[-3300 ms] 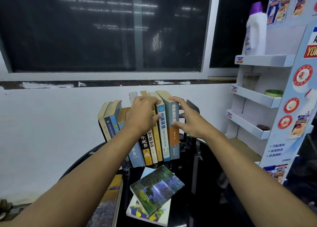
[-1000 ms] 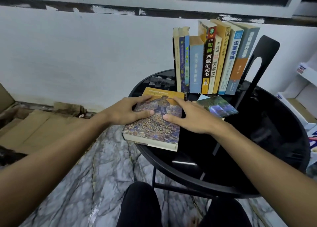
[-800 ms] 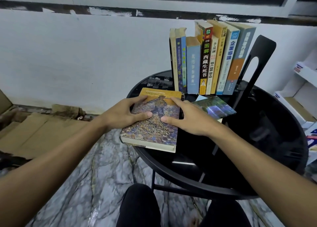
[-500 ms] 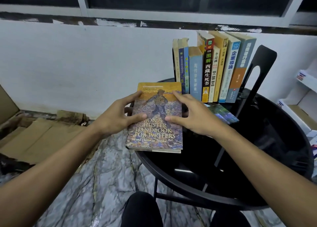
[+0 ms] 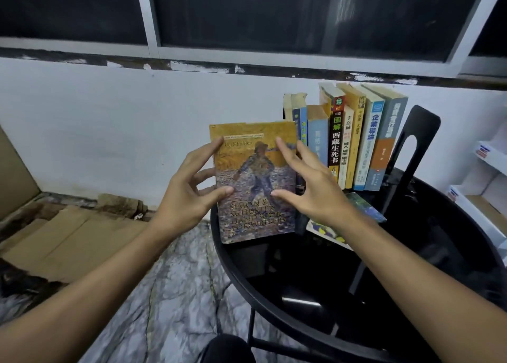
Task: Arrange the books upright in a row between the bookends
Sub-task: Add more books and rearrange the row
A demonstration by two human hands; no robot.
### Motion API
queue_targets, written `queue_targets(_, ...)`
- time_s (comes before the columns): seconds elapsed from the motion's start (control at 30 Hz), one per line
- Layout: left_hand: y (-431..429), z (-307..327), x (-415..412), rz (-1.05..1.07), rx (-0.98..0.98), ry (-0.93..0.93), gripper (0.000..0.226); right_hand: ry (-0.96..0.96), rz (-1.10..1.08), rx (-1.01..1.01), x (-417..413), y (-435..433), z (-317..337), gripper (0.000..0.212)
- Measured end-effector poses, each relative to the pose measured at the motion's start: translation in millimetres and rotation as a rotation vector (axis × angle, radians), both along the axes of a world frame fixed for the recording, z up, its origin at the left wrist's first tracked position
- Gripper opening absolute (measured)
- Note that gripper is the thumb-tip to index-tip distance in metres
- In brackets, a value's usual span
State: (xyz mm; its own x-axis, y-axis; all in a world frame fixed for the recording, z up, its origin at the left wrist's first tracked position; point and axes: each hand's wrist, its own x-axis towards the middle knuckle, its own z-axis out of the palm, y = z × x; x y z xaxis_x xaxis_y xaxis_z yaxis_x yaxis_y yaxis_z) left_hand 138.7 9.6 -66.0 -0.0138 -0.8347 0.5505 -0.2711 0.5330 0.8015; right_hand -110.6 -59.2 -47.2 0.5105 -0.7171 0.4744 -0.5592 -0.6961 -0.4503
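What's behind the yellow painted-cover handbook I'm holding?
The left end of the upright book row stands behind the yellow handbook; those lower spines and their footing are covered. Left hand fingers reach behind.

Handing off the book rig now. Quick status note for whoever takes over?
Left hand grips the handbook; right hand rests spread fingers on its cover. The handbook is upright, left of the row.
Done: row of books stands upright beside the black bookend.
Left: slot the handbook into the row, then the two flat books on the table.

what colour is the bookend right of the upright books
Black; the bookend shows best in the head view.
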Motion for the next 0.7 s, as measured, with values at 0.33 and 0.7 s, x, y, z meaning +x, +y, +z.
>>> queue_targets(0.33,12,-16,-7,0.019,-0.061,-0.034,0.071,0.099,-0.151,-0.442,-1,6,-6,0.104)
queue_targets(0.7,44,-22,-20,-0.013,-0.085,0.133,0.067,0.021,-0.002,-0.197,14,63,9,0.095)
